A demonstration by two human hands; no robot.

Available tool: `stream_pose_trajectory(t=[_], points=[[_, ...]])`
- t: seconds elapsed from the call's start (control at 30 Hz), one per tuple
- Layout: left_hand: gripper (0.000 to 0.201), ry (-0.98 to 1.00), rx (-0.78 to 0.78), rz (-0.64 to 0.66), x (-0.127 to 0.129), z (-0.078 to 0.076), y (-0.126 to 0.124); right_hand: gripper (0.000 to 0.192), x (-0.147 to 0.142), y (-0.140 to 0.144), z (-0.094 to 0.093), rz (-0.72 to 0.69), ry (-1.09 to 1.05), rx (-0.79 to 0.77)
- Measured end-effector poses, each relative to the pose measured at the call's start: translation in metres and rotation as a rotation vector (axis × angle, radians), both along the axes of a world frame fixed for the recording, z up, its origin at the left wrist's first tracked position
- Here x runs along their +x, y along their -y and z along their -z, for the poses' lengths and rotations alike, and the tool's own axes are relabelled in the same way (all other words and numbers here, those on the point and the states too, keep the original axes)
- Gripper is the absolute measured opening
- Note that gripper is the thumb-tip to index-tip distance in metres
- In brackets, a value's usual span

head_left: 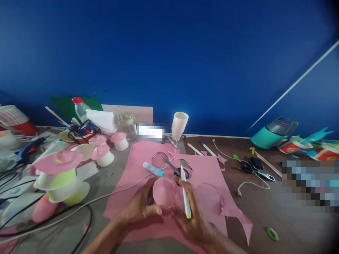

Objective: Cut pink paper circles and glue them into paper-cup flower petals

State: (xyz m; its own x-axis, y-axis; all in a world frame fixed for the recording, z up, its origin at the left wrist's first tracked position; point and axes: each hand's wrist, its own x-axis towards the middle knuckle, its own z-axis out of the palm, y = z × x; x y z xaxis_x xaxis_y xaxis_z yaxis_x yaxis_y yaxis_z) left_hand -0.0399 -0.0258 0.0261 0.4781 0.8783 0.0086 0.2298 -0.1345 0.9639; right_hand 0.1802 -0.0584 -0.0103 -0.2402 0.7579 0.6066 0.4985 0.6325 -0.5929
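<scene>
Pink cup — between both hands.

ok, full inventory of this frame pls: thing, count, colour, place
pink sheet: 1, pink, table centre
pink disc: 1, pink, between both hands
pen: 1, white with green tip, in right hand
glue tube: 1, white with blue cap, on sheet
scissors: 1, dark handles, on sheet
white cup: 1, white, rear centre, tilted
bottle: 1, clear with red cap, rear left
kettle: 1, teal and grey, right
green ring: 1, green, front right
left hand: holds disc
right hand: holds pen, touches disc
</scene>
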Motion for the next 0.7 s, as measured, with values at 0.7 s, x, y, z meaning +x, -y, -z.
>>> stream_pose_trajectory(t=[0.7], points=[[0.067,-0.135,0.035,-0.144,0.004,0.003,0.004,0.071,-0.001,-0.008,0.016,0.09,0.015,-0.026]])
